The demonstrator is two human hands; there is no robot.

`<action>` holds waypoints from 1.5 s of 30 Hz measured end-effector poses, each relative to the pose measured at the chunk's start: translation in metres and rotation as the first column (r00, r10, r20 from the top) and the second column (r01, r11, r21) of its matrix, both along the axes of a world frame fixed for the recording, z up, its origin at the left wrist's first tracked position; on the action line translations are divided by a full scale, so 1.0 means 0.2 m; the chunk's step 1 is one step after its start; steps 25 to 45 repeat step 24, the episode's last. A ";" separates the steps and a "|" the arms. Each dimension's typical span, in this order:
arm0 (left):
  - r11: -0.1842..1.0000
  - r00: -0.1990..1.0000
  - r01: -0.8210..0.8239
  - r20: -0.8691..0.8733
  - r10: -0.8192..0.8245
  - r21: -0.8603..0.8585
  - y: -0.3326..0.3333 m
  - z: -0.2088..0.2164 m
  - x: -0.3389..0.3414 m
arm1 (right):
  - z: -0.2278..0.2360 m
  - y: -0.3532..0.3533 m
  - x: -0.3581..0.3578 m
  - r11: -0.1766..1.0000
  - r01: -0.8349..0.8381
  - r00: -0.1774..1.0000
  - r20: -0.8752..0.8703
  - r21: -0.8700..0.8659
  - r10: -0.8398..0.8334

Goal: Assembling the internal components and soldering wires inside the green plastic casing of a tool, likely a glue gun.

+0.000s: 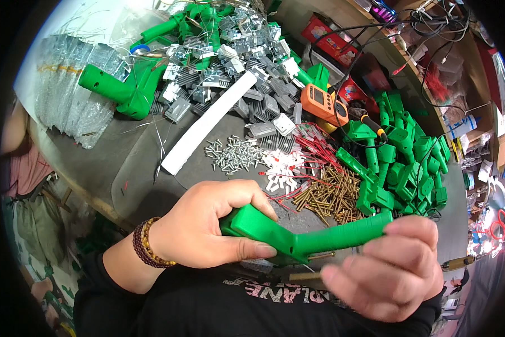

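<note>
My left hand [213,224] is closed around one end of a green plastic handle [342,235], which is bent near its middle and held above the table's near edge. A brass-coloured screw [321,255] sticks out sideways below the bend. My right hand [392,269] is at the other end of the handle, fingers curled and smeared by motion; whether anything is in them cannot be made out. Beyond the handle lie a heap of long brass-coloured screws [331,196], white connectors [283,168] with red wires, and a pile of short silver screws [234,156].
A white strip [210,123] lies slanted across the table. Behind it are heaped grey metal heat-sink parts [230,67]. More green housings [404,151] are piled at the right, near an orange meter [323,105]. Bubble wrap bags [75,84] lie at the far left.
</note>
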State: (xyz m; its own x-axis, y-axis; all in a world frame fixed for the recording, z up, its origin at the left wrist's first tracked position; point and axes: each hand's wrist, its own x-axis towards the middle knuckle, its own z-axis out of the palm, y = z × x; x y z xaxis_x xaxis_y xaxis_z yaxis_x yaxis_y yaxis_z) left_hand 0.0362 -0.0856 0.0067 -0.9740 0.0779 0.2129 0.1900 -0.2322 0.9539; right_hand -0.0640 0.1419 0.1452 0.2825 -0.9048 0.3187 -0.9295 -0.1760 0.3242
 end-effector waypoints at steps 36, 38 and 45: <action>0.554 0.961 -0.213 -0.275 -0.030 -0.805 0.18 -0.04 -0.13 | -0.04 0.28 -0.14 0.909 0.394 0.915 -0.154 0.137 -0.373; 0.554 0.961 -0.213 -0.275 -0.030 -0.805 0.18 -0.04 -0.13 | -0.04 0.28 -0.14 0.909 0.394 0.915 -0.154 0.137 -0.373; 0.554 0.961 -0.213 -0.275 -0.030 -0.805 0.18 -0.04 -0.13 | -0.04 0.28 -0.14 0.909 0.394 0.915 -0.154 0.137 -0.373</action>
